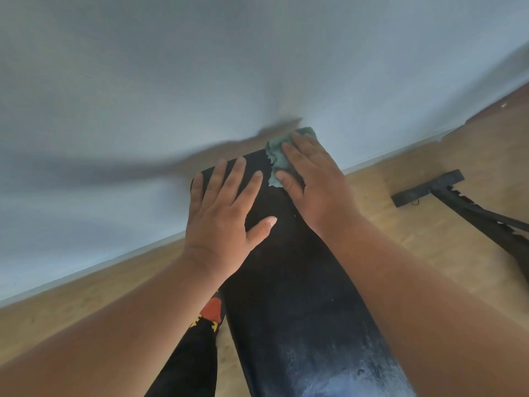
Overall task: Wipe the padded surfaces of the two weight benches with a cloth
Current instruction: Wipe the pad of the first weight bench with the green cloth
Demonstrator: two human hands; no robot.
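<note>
Crumpled green cloth (279, 156) on black padding (300, 282)

Bench pad (289, 282): black, smooth vinyl-like cover, faint sheen; near end reflects pale light and looks scuffed or speckled. Cloth (279, 156): green, soft, matt fabric, crumpled with a ragged edge. Floor (429, 173): light wood-look boards, low satin finish. Wall (200, 67): pale, matt, painted, smooth. Frame (469, 207) at right: black metal, matt, notched along one bar. Trouser leg (194, 356): black cloth, red and yellow print.
</note>
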